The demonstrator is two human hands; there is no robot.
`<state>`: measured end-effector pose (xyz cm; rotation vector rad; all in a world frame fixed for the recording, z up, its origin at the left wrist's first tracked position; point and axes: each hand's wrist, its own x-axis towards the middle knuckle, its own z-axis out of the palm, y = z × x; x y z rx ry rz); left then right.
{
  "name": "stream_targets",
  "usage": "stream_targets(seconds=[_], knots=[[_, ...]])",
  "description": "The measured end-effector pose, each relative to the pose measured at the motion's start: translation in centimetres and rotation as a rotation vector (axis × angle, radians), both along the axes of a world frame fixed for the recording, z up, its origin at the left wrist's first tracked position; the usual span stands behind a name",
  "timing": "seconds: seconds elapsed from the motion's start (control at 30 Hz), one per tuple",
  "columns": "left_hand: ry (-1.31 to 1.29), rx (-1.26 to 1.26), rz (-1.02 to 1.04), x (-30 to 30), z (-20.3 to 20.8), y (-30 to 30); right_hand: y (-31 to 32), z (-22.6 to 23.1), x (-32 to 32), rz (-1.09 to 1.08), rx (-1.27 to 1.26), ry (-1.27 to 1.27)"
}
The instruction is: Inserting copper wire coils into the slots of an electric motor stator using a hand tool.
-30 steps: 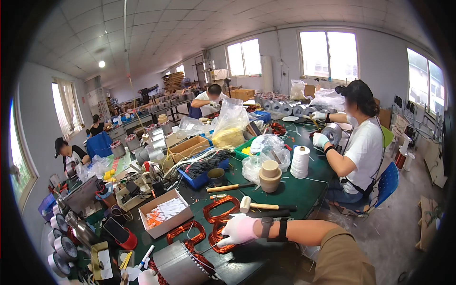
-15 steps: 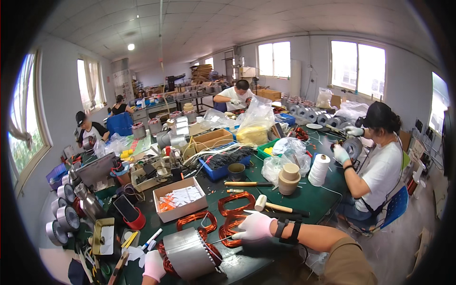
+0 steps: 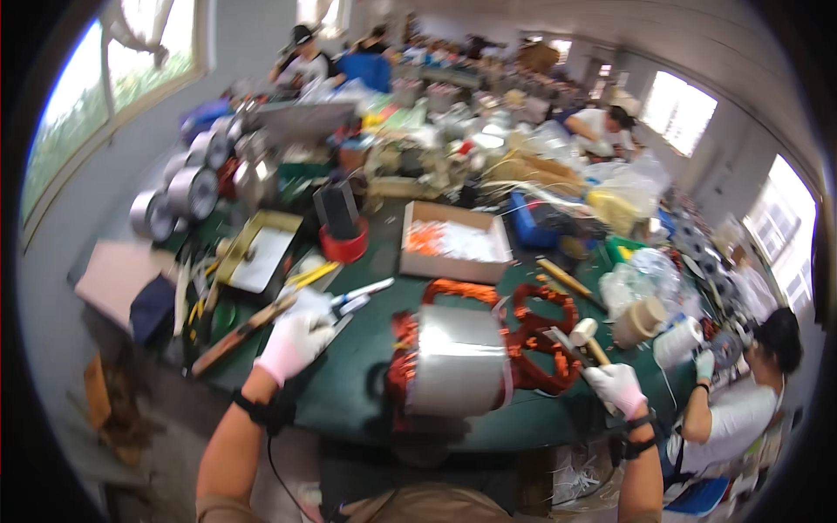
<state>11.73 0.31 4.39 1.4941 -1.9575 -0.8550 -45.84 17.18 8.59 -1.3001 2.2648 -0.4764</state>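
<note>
A metal stator core [image 3: 462, 362] with red-orange copper windings lies on its side on the green table between my hands. My gloved left hand [image 3: 301, 344] is to its left, over white paper scraps beside a wooden-handled tool [image 3: 240, 334]. Blur hides whether its fingers hold anything; a thin pointed sliver shows beside them. At the right, my gloved right hand [image 3: 615, 388] is closed around a long grey blade-like metal tool [image 3: 568, 345], its tip over the copper coils [image 3: 545, 357]. A mallet's pale head [image 3: 583, 331] is just beyond that hand.
Beyond the stator stands a cardboard box [image 3: 455, 270] of white and orange pieces. A phone [image 3: 336, 209] rests in a red holder [image 3: 343, 244], near a yellowish tray [image 3: 228, 261]. Thread cones [image 3: 678, 342] stand at the right, near a seated co-worker [image 3: 732, 405].
My view has swung left and downward. My left hand has moved off the stator to the paper scraps. My right hand is farther from the stator, at the coils' right side.
</note>
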Motion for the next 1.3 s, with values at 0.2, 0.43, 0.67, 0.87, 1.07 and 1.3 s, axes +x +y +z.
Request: stream_targets(seconds=[0.2, 0.43, 0.67, 0.87, 1.07, 1.3], knots=[[-0.502, -0.289, 0.019, -0.5, -2.7, -0.8, -1.5, -3.0, -2.3, 0.218, -0.382, 0.605], [-0.42, -0.252, -0.036, -1.3, -3.6, -0.4, -6.7, 3.2, 13.0, 0.534, -0.616, 0.274], [0.01, -0.267, -0.252, -1.5, -1.8, 1.2, -11.2, 5.7, 20.6, 0.243, -0.548, -0.349], [-0.018, -0.286, -0.316, -3.2, -2.0, 0.1, -12.9, 4.8, 21.7, 0.327, -0.491, -0.116], [-0.141, -0.346, -0.356, -2.4, -0.7, -0.4, -12.7, 4.8, 22.2, 0.321, -0.475, -0.121], [-0.122, -0.335, -0.348, -2.5, -0.6, -0.8, -12.8, 5.1, 22.4, 0.344, -0.442, -0.104]])
